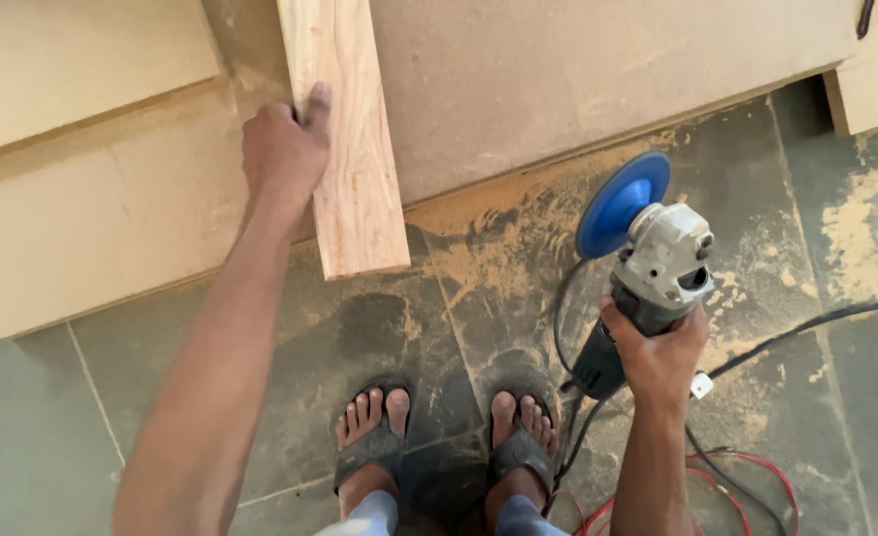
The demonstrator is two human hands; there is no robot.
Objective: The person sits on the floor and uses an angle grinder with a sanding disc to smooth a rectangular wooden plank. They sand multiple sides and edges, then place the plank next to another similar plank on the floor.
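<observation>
Nearest the camera, two feet in dark sandals (439, 437) stand on a grey stone floor (42, 437) strewn with pale sawdust. Red and black cables (747, 476) lie loose on the floor beside the right foot.

Right hand (657, 352): fingers closed firmly round the body of an angle grinder (647, 288). The tool is held off the floor at the person's right side, its blue disc (622, 203) tilted up and clear of any surface. Whether the disc is spinning cannot be told.

Left hand (282, 149): arm extended forward, fingers curled over the left edge of a pale wooden plank (352, 149), thumb lying up along that edge. The plank rests at a slight slant on a low counter of brown fibreboard sheets (558, 79), its near end overhanging the sheet edge above the floor. A lighter board (72, 60) lies at the far left, another (876, 69) at the far right.

Assessment: the step in hand appears to be positioning and steadying the plank; the grinder is well apart from it and not yet applied. The next move would call for a firm brace on the plank, the disc brought level to its face, and the cables kept away from feet and disc.
</observation>
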